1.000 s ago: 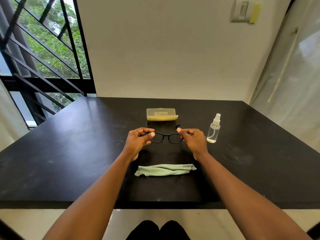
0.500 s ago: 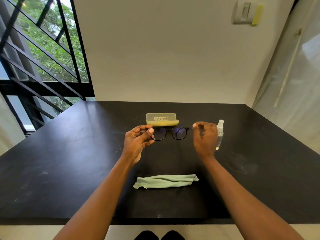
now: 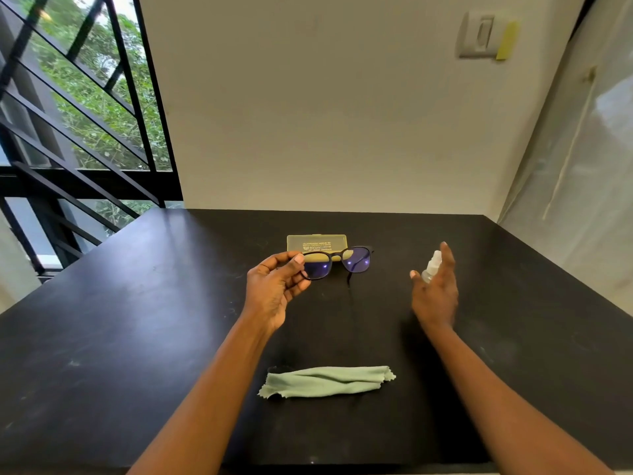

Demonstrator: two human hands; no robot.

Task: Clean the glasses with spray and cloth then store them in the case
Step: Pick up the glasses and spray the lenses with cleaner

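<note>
1. Beige wall and a barred window with green foliage behind frame a matte black desk [image 3: 137,337] that carries every item for the job.
2. At centre, the left hand [image 3: 274,293] pinches the black-framed glasses with blue-tinted lenses [image 3: 337,265] by one end of the frame, holding them raised in front of the translucent yellow plastic case [image 3: 317,242], which lies shut near the far edge.
3. To the right, the right hand [image 3: 435,293] is spread, fingers straight, holding nothing, just beside the small clear plastic spray bottle [image 3: 432,267]; contact cannot be confirmed.
4. Nearer the viewer, the folded pale green cleaning cloth [image 3: 327,381] lies flat and untouched.
5. Judged from this, the spraying step is about to begin: the next move calls for closing the fingers round the bottle, lifting it and aiming the nozzle at the lenses.
</note>
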